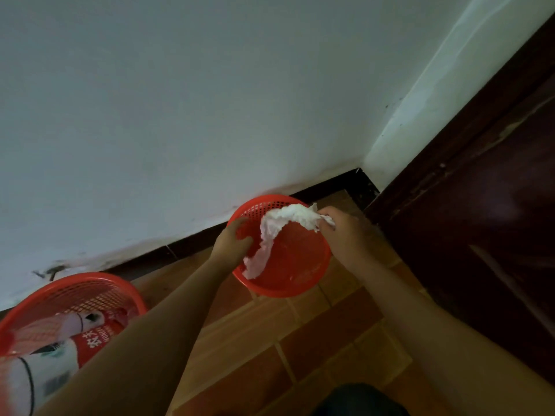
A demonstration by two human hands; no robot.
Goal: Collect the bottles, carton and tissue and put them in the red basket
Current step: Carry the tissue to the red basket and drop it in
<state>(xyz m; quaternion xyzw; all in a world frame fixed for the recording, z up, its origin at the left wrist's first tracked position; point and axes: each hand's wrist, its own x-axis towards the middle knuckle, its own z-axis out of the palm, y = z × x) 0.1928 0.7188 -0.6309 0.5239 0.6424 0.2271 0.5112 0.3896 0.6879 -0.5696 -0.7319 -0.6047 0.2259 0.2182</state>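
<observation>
A small red basket (300,265) stands on the tiled floor by the wall. My left hand (231,243) grips its left rim, fingers curled over the edge. My right hand (342,232) pinches a crumpled white tissue (279,232) over the basket's right rim; the tissue trails down into the basket. A second, larger red basket (75,295) at the lower left holds clear plastic bottles (75,340) with red and white labels. No carton is in view.
A white wall (180,115) with a dark skirting runs behind both baskets. A dark brown wooden door (480,220) fills the right side. The floor (285,340) is brown and orange tile. A dark patch of clothing (360,400) shows at the bottom edge.
</observation>
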